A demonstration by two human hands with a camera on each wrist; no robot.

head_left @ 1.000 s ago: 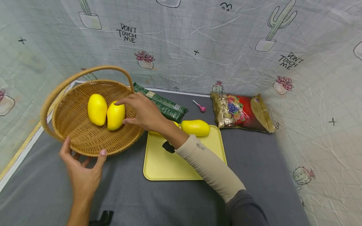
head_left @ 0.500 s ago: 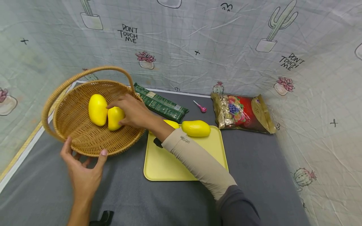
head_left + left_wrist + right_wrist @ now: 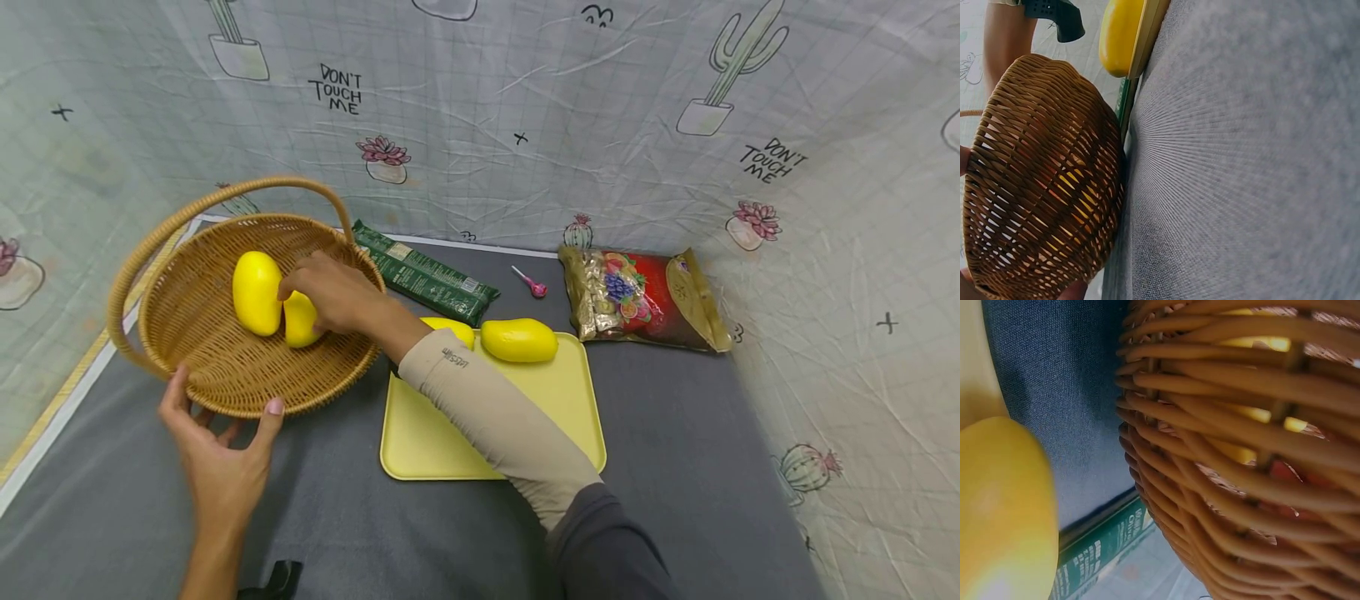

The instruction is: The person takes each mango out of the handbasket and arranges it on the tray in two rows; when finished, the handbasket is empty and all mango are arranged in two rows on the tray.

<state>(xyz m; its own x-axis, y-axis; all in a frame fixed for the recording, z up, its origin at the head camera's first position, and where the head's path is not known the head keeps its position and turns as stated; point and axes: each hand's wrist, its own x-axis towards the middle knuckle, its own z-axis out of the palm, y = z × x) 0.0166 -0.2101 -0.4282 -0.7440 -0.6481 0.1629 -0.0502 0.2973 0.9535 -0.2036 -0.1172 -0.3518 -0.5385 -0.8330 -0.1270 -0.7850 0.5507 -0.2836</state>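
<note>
A wicker basket point(image 3: 240, 379) with an arched handle stands tilted at the left in the head view. My left hand point(image 3: 221, 458) holds its near rim, thumb and fingers spread along the edge. Inside lie two yellow mangoes: the left mango point(image 3: 257, 292) is fully visible, while the right mango point(image 3: 300, 321) is partly covered by my right hand point(image 3: 330, 292). That hand reaches over the basket's right rim, and its fingers curl round the right mango. In the left wrist view the basket's woven side point(image 3: 1041, 181) shows yellow through its gaps.
A yellow tray point(image 3: 450, 442) right of the basket bears a whole mango point(image 3: 519, 340) and another mango point(image 3: 450, 329) partly behind the right forearm. Behind lie a green packet point(image 3: 431, 275), a pink lollipop point(image 3: 536, 287) and a red-gold candy bag point(image 3: 645, 300).
My right hand has moved left and deeper into the basket, its fingers closing round the right mango. The left hand and basket have stayed put.
</note>
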